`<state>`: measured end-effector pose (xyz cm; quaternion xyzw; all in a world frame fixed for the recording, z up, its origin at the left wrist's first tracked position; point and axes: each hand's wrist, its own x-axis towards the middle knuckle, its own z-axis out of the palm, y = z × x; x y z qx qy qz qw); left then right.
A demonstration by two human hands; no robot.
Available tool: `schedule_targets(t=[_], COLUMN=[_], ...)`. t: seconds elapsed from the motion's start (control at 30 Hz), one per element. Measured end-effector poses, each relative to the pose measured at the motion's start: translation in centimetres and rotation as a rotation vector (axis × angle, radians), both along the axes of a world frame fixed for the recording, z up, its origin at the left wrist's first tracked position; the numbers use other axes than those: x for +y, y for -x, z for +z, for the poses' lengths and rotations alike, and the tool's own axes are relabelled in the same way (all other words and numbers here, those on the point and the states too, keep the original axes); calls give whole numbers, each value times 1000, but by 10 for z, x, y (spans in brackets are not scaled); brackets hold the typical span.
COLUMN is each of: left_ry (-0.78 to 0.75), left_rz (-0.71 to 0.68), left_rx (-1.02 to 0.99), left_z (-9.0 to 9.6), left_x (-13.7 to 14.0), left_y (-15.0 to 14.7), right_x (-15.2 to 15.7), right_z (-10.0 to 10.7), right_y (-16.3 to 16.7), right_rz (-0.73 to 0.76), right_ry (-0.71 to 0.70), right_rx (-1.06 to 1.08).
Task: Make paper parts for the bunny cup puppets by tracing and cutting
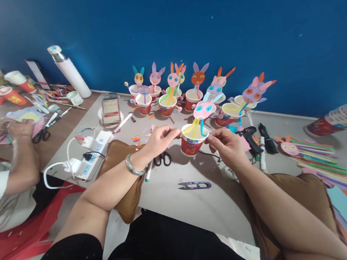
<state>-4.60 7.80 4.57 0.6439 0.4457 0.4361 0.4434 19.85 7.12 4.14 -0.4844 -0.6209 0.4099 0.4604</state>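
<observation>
A red printed paper cup point(191, 148) hangs just above the table between my two hands. Yellow and blue strips rise from inside it to a pink paper animal face point(204, 110) with blue eyes. My left hand point(163, 139) pinches the cup at its left side near the rim, a bracelet on that wrist. On the opposite side, the fingers of my right hand point(227, 144) close at the cup's edge; the exact contact is partly hidden. Behind it stand several similar cups with paper animal heads, one with a purple face point(253, 91).
Thread snips point(194, 185) and black scissors point(163, 159) lie nearby. A power strip point(96, 156) with cables is on the left, a glue gun point(250, 139) on the right. Brown cushions point(123, 186) flank me. Stacked cups point(342, 116) lean far right. A co-worker's hands point(19, 125) handle paper.
</observation>
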Motion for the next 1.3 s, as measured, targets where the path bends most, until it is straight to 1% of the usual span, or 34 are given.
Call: schedule_targets(t=[0.17, 0.37, 0.57, 0.8, 1.03, 1.3], left_ry=[14, 82, 35, 46, 56, 34], left_rz=[25, -52, -54, -35, -15, -18], left_rx=[-15, -38, 90, 122, 74, 30], left_z=[-3, 0, 1, 6, 6, 2], left_x=[1, 1, 2, 0, -1, 0], left_y=[0, 0, 1, 1, -1, 0], right_x=[0, 1, 1, 0, 0, 2], right_z=[-1, -2, -3, -2, 0, -2], right_y=[0, -1, 0, 0, -1, 0], right_rz=[-14, -12, -18, -9, 21, 11], right_ry=[0, -1, -6, 0, -22, -6], right_rx=[18, 35, 21, 8, -31, 27])
